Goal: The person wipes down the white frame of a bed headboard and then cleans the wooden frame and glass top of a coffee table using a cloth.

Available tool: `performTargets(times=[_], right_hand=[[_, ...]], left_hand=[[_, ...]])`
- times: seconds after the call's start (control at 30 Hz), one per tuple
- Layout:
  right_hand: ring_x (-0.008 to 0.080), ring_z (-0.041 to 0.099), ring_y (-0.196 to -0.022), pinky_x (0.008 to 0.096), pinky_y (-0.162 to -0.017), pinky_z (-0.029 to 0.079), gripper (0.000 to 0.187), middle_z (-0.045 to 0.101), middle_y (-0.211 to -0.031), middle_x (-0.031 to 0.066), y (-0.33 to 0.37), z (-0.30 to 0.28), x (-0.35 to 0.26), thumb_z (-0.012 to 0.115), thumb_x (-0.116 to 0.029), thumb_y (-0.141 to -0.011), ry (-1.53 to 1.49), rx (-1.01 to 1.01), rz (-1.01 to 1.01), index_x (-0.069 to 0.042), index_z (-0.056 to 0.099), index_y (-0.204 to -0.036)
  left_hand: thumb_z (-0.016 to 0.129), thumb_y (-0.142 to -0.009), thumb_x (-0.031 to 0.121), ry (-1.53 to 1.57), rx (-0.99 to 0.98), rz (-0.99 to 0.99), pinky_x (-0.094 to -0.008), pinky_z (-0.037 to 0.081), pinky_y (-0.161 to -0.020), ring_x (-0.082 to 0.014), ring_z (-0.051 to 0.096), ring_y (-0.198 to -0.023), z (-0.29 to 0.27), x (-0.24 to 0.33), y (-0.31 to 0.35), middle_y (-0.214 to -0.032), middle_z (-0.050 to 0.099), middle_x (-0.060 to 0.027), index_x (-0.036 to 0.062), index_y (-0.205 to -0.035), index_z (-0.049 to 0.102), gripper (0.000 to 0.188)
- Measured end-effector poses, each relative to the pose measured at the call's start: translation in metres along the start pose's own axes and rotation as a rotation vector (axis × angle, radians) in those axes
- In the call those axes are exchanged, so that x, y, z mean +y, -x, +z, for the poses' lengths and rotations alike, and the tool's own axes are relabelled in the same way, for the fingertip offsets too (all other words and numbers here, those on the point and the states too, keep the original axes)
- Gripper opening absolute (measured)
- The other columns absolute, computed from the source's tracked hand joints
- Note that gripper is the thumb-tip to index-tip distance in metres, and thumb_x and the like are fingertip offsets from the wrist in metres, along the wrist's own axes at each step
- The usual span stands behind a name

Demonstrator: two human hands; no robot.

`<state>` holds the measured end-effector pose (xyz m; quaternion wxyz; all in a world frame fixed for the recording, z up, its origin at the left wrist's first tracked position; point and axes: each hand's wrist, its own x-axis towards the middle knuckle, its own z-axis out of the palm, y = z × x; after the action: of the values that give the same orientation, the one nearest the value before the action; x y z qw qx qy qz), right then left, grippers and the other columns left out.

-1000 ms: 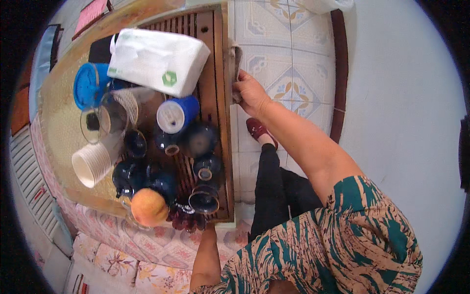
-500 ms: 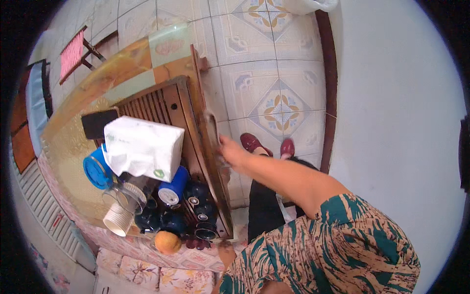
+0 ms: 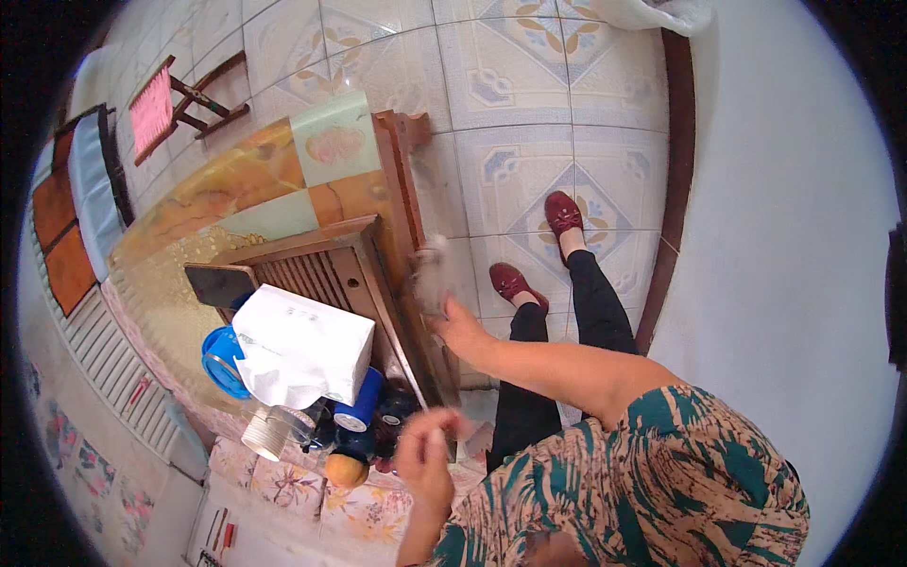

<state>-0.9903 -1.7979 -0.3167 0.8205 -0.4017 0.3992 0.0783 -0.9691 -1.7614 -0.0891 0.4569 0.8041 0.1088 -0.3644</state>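
Bright, diffuse lighting is noted; its direction cannot be determined. Highlights are nearly washed out on the white tissue pack point(image 3: 307, 331), and the wall point(image 3: 794, 236) is rendered pale and flat. Detail is lost in the dark vessels point(image 3: 391, 413). Motion blur is recorded at the left grip point(image 3: 430, 458) and on the cloth point(image 3: 431, 276). The skirting strip point(image 3: 676, 142) is bowed by fisheye distortion; the corners are blacked out, with bluish-purple fringing along the rim.

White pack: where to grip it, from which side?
I'd grip the white pack across its body from above: its broad top is uncovered, while a blue can crowds its lower right in view and a loose flap spreads lower left.
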Motion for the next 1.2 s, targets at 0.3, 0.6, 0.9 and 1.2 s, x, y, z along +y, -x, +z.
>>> performTargets(times=[0.3, 0.6, 0.9, 1.2], right_hand=[[0.0276, 0.054, -0.104, 0.0368, -0.093, 0.041, 0.049, 0.059, -0.113, 0.0179, -0.127, -0.013, -0.109, 0.045, 0.0, -0.081, 0.203, -0.003, -0.053, 0.001, 0.043, -0.129], [0.0396, 0.052, -0.112, 0.0417, -0.096, 0.04, 0.046, 0.055, -0.117, 0.0281, -0.026, -0.007, -0.026, 0.051, -0.005, -0.08, 0.377, -0.041, 0.293, 0.004, 0.044, -0.125], [0.0309, 0.057, -0.094, 0.0398, -0.081, 0.046, 0.034, 0.06, -0.1, 0.0196, -0.216, -0.027, -0.133, 0.049, -0.011, -0.08, 0.413, 0.249, -0.237, 0.001, 0.051, -0.112], [0.0206, 0.055, -0.082, 0.0328, -0.073, 0.045, 0.033, 0.06, -0.093, 0.0109, -0.227, -0.048, -0.099, 0.052, -0.01, -0.076, -0.047, 0.229, 0.244, -0.001, 0.055, -0.107]], left_hand=[[0.058, -0.089, 0.034, 0.016, 0.489, 0.173, -0.0413, 0.043, -0.088, -0.0293, 0.055, -0.108, -0.013, 0.138, -0.341, -0.118, 0.057, -0.017, -0.0056, -0.117, 0.055, 0.049], [0.04, -0.09, 0.046, -1.065, 1.058, 0.084, -0.0479, 0.039, -0.095, -0.0404, 0.052, -0.111, -0.046, 0.069, -0.425, -0.116, 0.057, -0.0258, -0.0098, -0.109, 0.055, 0.061], [0.043, -0.09, 0.046, -1.006, 1.106, 0.19, -0.0476, 0.032, -0.101, -0.04, 0.047, -0.115, -0.065, 0.057, -0.416, -0.121, 0.053, -0.0261, -0.01, -0.113, 0.053, 0.062], [0.04, -0.091, 0.045, -0.964, 1.007, 0.289, -0.0495, 0.031, -0.1, -0.0444, 0.045, -0.113, -0.058, 0.059, -0.395, -0.12, 0.051, -0.0316, -0.0135, -0.114, 0.051, 0.064]])
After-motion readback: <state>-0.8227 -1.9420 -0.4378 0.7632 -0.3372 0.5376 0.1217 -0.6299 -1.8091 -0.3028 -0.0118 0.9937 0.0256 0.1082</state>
